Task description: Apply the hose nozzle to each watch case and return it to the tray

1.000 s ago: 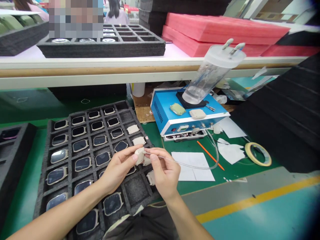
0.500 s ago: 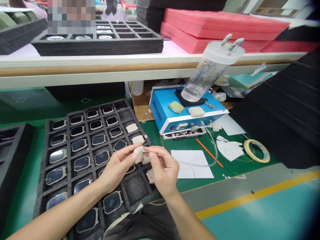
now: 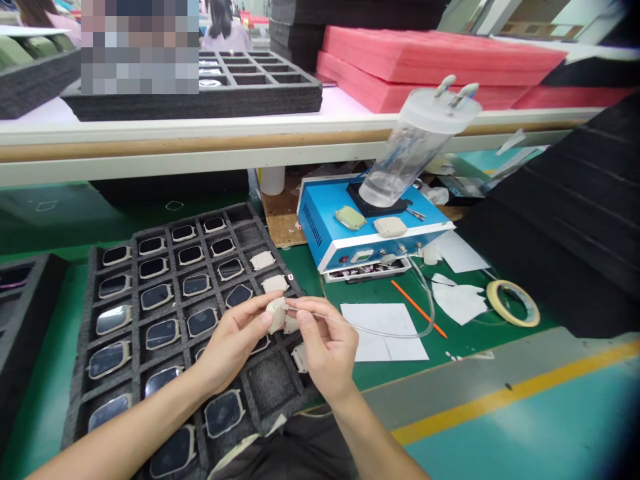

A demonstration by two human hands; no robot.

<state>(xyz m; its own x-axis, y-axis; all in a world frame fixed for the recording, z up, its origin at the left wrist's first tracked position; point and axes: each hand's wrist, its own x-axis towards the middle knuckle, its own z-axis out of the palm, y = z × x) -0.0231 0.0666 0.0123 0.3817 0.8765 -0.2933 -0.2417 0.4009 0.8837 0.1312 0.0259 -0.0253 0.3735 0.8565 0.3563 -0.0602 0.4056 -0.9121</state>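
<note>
My left hand [image 3: 235, 333] is closed on a beige watch case [image 3: 275, 315], holding it up over the tray between thumb and fingers. Pinched in my right hand [image 3: 327, 340] is a thin clear tube [image 3: 370, 331], its tip at the upper right edge of the case; whether it touches cannot be made out. The tube runs back to the front of a blue box [image 3: 325, 220] with a clear cylinder [image 3: 400, 160] leaning on top. Below my hands lies a dark foam tray [image 3: 273, 387] holding several watch cases with dark screens [image 3: 223, 412] and some lying beige side up.
On the blue box rest a green case [image 3: 351, 218] and a beige case [image 3: 390, 227]. White paper [image 3: 383, 320], an orange stick [image 3: 417, 308] and a tape roll [image 3: 514, 285] lie to the right. A shelf [image 3: 200, 143] crosses ahead, bearing red foam blocks [image 3: 425, 57] and a co-worker's tray [image 3: 200, 103].
The view has shifted slightly, so the tray and box appear a little lower and further left. Both hands keep the same hold on the case and tube.
</note>
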